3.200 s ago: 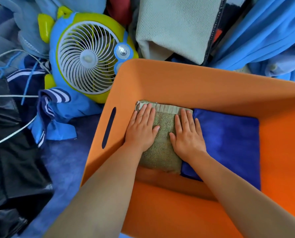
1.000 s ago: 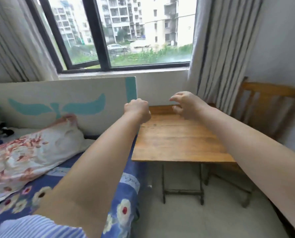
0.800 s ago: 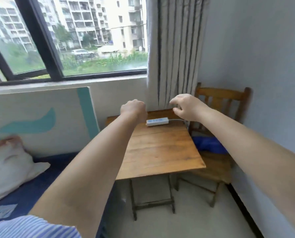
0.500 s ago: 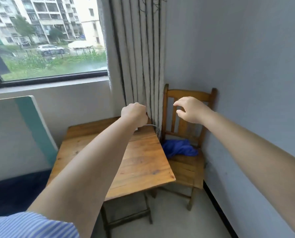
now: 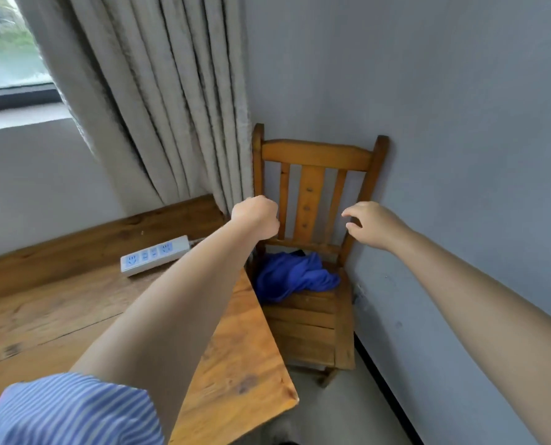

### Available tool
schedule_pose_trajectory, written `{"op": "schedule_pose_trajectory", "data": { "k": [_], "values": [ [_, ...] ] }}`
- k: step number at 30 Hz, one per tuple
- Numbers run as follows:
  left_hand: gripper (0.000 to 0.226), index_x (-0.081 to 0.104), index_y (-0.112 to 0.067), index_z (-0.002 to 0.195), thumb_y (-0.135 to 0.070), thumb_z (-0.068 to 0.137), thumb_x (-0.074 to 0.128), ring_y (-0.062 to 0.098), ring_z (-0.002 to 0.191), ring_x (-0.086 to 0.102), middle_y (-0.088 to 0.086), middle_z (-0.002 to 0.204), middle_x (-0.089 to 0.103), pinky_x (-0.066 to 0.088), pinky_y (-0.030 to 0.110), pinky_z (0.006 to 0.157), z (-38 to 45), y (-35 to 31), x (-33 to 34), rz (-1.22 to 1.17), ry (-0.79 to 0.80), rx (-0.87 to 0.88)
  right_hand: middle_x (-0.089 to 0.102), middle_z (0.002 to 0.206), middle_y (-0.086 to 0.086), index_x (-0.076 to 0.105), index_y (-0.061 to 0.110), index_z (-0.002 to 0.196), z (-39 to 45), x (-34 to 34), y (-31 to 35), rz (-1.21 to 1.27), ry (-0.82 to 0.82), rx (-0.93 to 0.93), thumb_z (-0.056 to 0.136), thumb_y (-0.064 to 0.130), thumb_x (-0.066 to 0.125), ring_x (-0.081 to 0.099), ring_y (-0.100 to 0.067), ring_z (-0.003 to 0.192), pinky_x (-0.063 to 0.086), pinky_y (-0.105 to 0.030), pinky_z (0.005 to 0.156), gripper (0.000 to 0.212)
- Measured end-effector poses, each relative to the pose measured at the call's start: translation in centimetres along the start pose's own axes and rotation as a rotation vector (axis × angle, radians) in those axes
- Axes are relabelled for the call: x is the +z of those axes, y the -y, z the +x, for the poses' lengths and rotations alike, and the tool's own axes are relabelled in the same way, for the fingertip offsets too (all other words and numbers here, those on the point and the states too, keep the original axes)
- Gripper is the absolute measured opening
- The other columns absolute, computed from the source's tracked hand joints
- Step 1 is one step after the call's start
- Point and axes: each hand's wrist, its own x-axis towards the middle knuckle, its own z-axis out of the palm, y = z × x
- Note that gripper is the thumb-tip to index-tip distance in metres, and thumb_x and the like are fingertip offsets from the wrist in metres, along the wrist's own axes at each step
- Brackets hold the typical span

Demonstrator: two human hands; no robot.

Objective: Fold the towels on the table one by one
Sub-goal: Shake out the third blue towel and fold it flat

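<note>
A crumpled blue towel [image 5: 295,276] lies on the seat of a wooden chair [image 5: 312,329] in the room's corner, beside the wooden table [image 5: 75,303]. Both my arms stretch out toward the chair, in the air above the towel. My left hand [image 5: 256,216] is a closed fist holding nothing, over the table's far right corner. My right hand [image 5: 369,224] hangs in front of the chair's backrest with its fingers curled but apart, empty. Neither hand touches the towel.
A white power strip [image 5: 154,255] lies at the back of the table. A grey curtain [image 5: 171,101] hangs behind the table and chair. A grey wall [image 5: 460,155] runs close along the chair's right side. Bare floor [image 5: 332,412] shows below the chair.
My hands left the folded olive towel in the orange bin. The view then swung right from the bed and window to the chair; both arms stayed outstretched and the blue towel came nearer.
</note>
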Motion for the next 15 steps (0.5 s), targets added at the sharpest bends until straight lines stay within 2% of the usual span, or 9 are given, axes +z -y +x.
{"op": "schedule_pose_trajectory", "data": {
  "k": [4, 9, 15],
  "values": [
    [0.027, 0.056, -0.009, 0.112, -0.020, 0.095, 0.038, 0.030, 0.102, 0.054, 0.011, 0.115, 0.056, 0.044, 0.036, 0.075, 5.5, 0.3, 4.7, -0.039, 0.146, 0.044, 0.054, 0.128, -0.012, 0.054, 0.007, 0.124, 4.3, 4.8, -2.9, 0.025, 0.079, 0.050, 0.092, 0.013, 0.044, 0.047, -0.026, 0.120, 0.039, -0.032, 0.097, 0.034],
    [0.026, 0.056, -0.009, 0.112, -0.017, 0.093, 0.041, 0.030, 0.105, 0.054, 0.012, 0.116, 0.054, 0.048, 0.039, 0.084, 10.1, 0.2, 12.4, -0.068, 0.300, 0.071, 0.056, 0.126, -0.011, 0.056, 0.008, 0.121, 8.2, 12.1, -6.1, 0.053, 0.172, 0.105, 0.091, 0.012, 0.045, 0.048, -0.026, 0.118, 0.040, -0.034, 0.095, 0.033],
    [0.028, 0.056, -0.008, 0.116, -0.022, 0.094, 0.044, 0.029, 0.114, 0.049, 0.010, 0.124, 0.050, 0.046, 0.038, 0.090, 13.7, 0.4, 22.4, -0.113, 0.459, -0.036, 0.059, 0.118, -0.009, 0.059, 0.009, 0.116, 12.0, 21.3, -9.8, -0.020, 0.300, 0.131, 0.091, 0.017, 0.046, 0.048, -0.025, 0.112, 0.043, -0.035, 0.093, 0.029]
  ]
}}
